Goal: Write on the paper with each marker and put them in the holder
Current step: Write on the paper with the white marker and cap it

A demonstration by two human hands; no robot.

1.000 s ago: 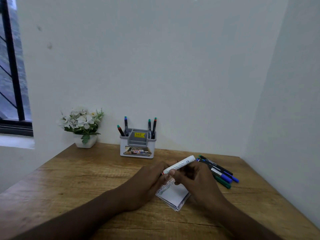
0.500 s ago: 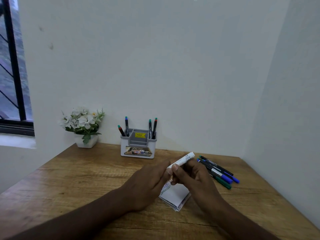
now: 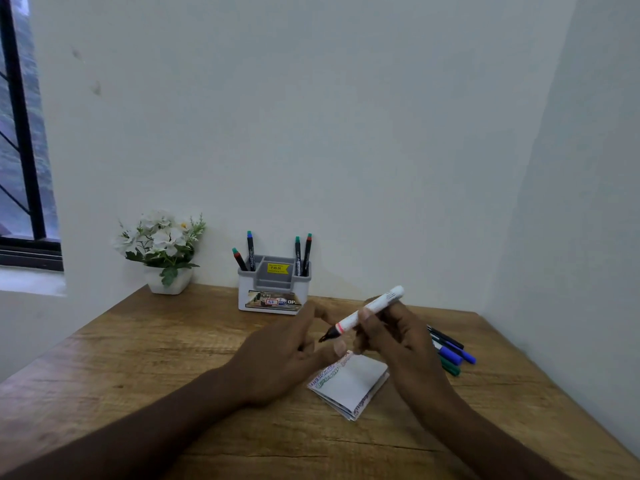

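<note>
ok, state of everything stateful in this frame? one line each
white marker: uncapped, tip bare, tilted above the table
right hand: grips the white marker
left hand: fingers curled; whether it holds the cap is hidden
paper: folded, flat on the table, scribbles along its edge
holder: upright, four capped markers standing in it
loose markers: capped, lying on the table

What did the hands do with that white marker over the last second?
The two hands pulled apart: the left hand drew away leftward, and the white marker now shows a bare dark tip, so its cap came off. Where the cap went can't be seen. The right hand kept its grip on the barrel. The paper, the holder and the loose markers stayed put.
</note>
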